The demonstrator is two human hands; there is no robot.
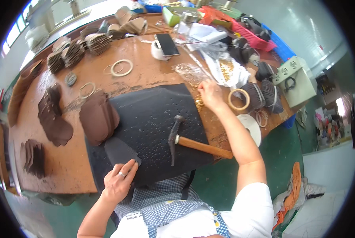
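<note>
My left hand (120,178) pinches the near end of a dark sole-shaped piece (121,152), which lies on a black pitted mat (149,101). My right hand (210,94) reaches to the mat's far right corner, fingers curled down at a scatter of small gold-coloured metal pieces (198,104). What its fingertips hold, if anything, is too small to make out. Between the two hands rests a hammer (203,147) with a wooden handle, its head on the mat. Just beyond the dark piece sits a stack of brown sole-shaped pieces (98,119).
More brown stacks (54,115) stand on the left of the wooden table. Tape rolls (239,99) and dark bundles (272,96) lie right of my right hand, near a pale box (295,81). A phone (167,44) rests on a white roll at the back.
</note>
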